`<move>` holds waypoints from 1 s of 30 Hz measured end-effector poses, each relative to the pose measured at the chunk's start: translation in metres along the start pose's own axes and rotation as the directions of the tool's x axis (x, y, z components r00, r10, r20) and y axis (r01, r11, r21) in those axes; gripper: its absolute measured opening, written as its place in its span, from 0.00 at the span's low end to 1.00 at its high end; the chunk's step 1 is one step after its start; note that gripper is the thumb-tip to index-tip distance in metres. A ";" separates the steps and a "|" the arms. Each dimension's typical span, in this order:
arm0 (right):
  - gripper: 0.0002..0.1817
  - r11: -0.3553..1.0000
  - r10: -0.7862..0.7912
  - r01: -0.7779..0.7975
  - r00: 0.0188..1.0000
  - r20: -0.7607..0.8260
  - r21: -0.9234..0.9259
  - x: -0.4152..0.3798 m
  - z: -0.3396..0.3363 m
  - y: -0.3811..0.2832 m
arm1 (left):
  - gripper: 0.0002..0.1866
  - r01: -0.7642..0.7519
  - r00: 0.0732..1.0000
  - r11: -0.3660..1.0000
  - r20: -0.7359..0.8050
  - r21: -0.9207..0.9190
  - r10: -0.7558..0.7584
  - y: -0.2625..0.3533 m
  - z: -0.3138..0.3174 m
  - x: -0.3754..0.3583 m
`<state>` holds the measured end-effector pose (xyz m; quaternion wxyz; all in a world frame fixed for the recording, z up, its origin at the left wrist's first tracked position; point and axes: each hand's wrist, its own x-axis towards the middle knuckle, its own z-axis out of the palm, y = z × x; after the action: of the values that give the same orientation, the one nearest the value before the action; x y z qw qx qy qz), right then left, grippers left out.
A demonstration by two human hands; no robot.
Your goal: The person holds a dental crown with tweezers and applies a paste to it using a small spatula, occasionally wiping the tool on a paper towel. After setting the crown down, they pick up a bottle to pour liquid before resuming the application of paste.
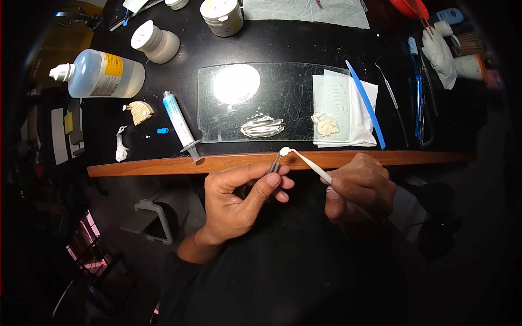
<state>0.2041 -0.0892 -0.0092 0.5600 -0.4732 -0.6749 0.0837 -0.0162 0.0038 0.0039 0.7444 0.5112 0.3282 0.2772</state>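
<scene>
My left hand (236,198) is closed, thumb and fingers pinching a short, thin, dark-and-clear rod (275,165) just off the table's front edge. At the rod's upper end sits a small white blob (284,151). My right hand (365,187) grips a slim white applicator (312,167) like a pen, and its bent tip meets the blob. Behind them lies a glass slab (217,119) with a smeared whitish paste (262,126) on it. Cream-coloured paste (325,125) is on the slab's right part, over white paper.
A syringe (179,122) and a blue cap (162,131) lie left of the slab, near a liquid bottle (103,74). White jars (222,16) stand at the back. To the right are a blue spatula (365,103), a metal probe (392,100) and a blue brush (418,89).
</scene>
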 end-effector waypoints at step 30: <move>0.13 0.995 -0.083 0.078 0.995 -0.064 -0.068 0.000 0.006 0.001 | 0.09 -0.062 0.998 0.997 0.014 0.034 0.062 -0.003 0.000 0.002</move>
<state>0.2000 -0.0860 -0.0124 0.5694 -0.4662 -0.6767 0.0231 -0.0146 0.0036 0.0005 0.7287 0.5355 0.3121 0.2912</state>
